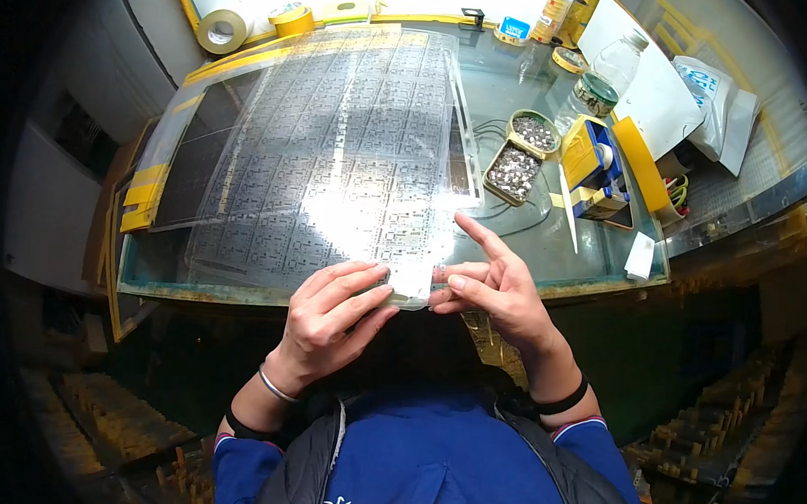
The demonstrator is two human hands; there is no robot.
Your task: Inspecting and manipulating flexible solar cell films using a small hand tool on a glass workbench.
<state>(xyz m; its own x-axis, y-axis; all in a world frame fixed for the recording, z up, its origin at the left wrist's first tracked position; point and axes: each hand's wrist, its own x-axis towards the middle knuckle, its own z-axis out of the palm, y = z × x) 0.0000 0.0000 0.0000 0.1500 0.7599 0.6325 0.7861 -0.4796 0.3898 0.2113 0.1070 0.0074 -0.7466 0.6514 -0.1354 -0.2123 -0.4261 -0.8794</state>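
Observation:
A large transparent film (327, 160) printed with rows of dark circuit patterns lies over the glass table. Its near right corner reaches the front edge of the glass, where both hands are. My left hand (330, 307) is closed on the film's near edge, fingers together on top and thumb low at the rim. At the same corner, my right hand (504, 295) grips the film's right edge between thumb and lower fingers. Its index finger points away, off the film. Bright glare covers part of the print between the hands.
Right of the film stand two tins (513, 173) of small bits, a blue-yellow tape dispenser (597, 170), a glass jar (596, 94) and a white stick (568, 209). Tape rolls (223, 32) sit at the back left. Folded white paper (640, 256) lies near the right corner.

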